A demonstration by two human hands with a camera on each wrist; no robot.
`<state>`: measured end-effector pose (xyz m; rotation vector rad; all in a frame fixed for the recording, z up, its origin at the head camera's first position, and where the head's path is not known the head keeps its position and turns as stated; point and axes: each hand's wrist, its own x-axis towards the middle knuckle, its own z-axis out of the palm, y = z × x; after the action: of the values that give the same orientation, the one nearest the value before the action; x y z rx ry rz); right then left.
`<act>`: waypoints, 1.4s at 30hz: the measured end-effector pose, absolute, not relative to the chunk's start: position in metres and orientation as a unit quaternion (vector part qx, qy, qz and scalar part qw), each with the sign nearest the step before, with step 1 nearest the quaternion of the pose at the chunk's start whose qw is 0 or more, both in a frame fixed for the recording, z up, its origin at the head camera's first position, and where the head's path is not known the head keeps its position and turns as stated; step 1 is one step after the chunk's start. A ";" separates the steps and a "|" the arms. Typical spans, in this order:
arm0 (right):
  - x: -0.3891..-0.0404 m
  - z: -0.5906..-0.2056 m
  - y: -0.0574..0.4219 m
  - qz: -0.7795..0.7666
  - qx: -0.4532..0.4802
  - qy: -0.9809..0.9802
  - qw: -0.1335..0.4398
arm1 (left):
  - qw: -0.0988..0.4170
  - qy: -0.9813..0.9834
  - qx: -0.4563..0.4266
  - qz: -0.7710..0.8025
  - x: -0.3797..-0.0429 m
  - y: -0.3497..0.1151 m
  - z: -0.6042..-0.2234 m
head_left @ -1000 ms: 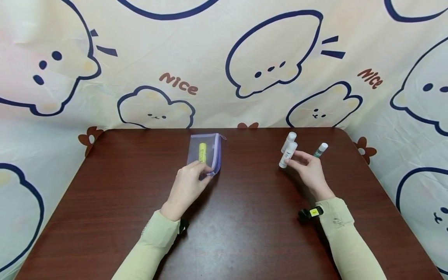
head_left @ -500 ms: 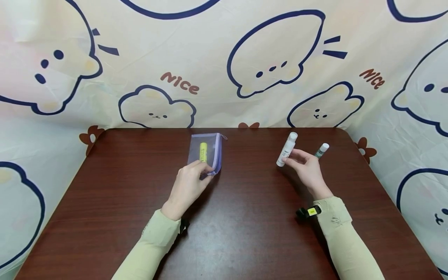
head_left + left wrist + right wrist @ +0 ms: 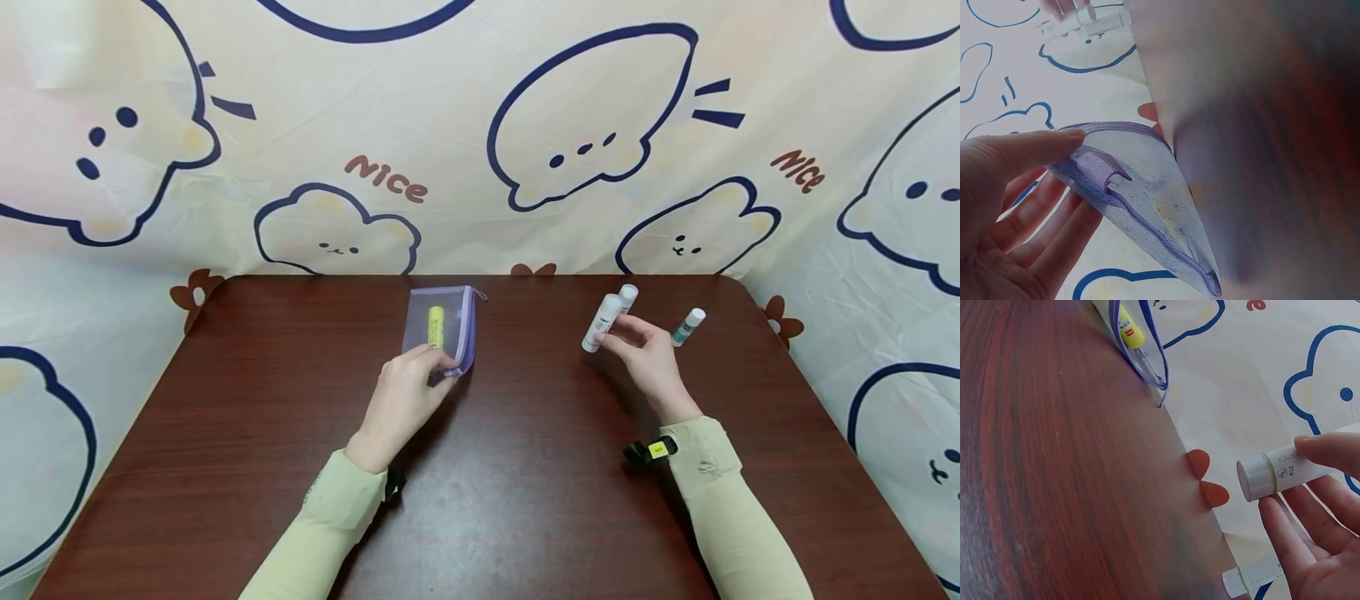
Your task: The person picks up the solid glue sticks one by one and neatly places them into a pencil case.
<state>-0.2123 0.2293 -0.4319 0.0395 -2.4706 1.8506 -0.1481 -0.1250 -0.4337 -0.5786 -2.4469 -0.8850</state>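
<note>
My left hand (image 3: 401, 396) grips the near end of a lilac mesh zip pouch (image 3: 464, 333), upright on the table. In the left wrist view, the thumb lies over the rim of the pouch (image 3: 1141, 147) with fingers beneath. Through the mesh shows a yellow stick (image 3: 435, 325), probably a highlighter or glue tube. My right hand (image 3: 651, 362) pinches a white glue stick (image 3: 602, 323) between thumb and fingers, tilted above the table; "STICK" and "21g" show on this glue stick (image 3: 1282, 472) in the right wrist view. Behind it stands another white glue stick (image 3: 629, 295), partly hidden.
Right of my right hand stands a green-labelled stick with a white cap (image 3: 688, 327). The dark brown wooden table (image 3: 510, 467) ends at a cartoon-printed cloth (image 3: 450, 108) behind and at both sides. A black wrist camera (image 3: 647, 452) juts from the right sleeve.
My right hand has carried the glue stick leftward, away from the standing white and green ones. The left hand and the pouch have stayed in place.
</note>
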 end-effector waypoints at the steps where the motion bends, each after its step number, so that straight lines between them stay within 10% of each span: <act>1: -0.212 -0.432 0.228 0.601 0.014 -0.799 0.027 | 0.236 -0.892 -0.211 -0.322 -0.148 -0.125 -0.434; 42: -0.229 -0.414 0.188 0.610 0.059 -0.790 0.020 | 0.238 -0.892 -0.211 -0.322 -0.149 -0.125 -0.434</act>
<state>-0.2290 0.1885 -0.4142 0.1823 -2.4503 1.8943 -0.1486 -0.1251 -0.4343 -0.5773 -2.4434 -0.8816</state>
